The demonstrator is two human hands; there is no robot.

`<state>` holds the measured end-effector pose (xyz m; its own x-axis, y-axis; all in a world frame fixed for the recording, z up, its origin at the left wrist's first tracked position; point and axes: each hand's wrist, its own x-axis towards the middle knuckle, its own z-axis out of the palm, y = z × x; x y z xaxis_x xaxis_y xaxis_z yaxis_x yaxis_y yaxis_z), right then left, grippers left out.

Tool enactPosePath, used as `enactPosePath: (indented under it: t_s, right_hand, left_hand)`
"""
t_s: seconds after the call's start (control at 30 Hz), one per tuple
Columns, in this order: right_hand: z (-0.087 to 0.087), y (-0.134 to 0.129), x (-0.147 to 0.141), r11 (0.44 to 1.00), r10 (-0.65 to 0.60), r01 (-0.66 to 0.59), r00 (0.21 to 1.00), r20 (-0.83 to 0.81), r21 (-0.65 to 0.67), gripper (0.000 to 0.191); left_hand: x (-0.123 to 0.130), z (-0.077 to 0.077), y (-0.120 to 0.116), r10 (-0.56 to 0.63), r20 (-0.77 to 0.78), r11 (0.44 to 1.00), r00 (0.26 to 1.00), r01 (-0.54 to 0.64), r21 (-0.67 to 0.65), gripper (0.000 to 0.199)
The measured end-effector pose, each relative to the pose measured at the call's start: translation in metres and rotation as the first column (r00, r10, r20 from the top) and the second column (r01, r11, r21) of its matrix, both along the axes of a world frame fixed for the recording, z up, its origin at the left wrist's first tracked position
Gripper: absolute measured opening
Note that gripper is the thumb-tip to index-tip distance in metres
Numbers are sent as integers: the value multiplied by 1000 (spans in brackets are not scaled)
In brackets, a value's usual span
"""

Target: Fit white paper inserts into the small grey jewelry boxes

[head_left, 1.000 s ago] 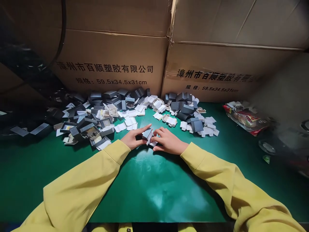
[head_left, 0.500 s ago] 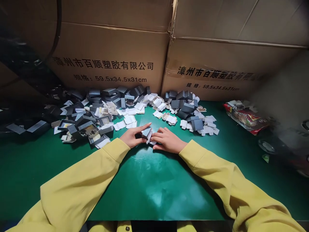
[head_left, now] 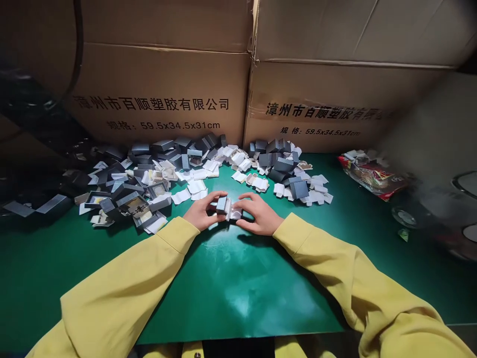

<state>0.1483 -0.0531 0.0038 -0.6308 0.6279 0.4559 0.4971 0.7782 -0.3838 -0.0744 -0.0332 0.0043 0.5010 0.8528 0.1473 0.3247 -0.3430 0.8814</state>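
Foremost, two yellow sleeves extended over a green tabletop. Beyond the cuffs, the left hand was clamped, thumb opposing fingers, on the dark left part of a small box, while the right hand gripped its right part, where a pale inside showed; the box thus sat between the two hands, near the tabletop's middle. Farther off, dark boxes and white pieces lay loosely heaped at left and right, a red-edged packet well apart rightward. Rearmost, printed cartons stood side by side.
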Motion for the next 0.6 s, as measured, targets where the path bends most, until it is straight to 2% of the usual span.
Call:
enactPosePath:
  t_s: [0.13, 0.3, 0.6]
  right_hand:
    - [-3, 0, -10, 991, -113, 101, 984, -135, -90, 41]
    - [-11, 5, -19, 967, -175, 138, 971, -161, -215, 39]
    - [-10, 9, -16, 978, -149, 103, 955, -257, -184, 33]
  left_hand:
    - [2, -1, 0, 14, -1, 998, 1000, -14, 56, 57]
    - [5, -1, -1, 32, 23, 995, 999, -34, 94, 57]
    - [2, -6, 5, -54, 102, 998, 993, 51, 39, 62]
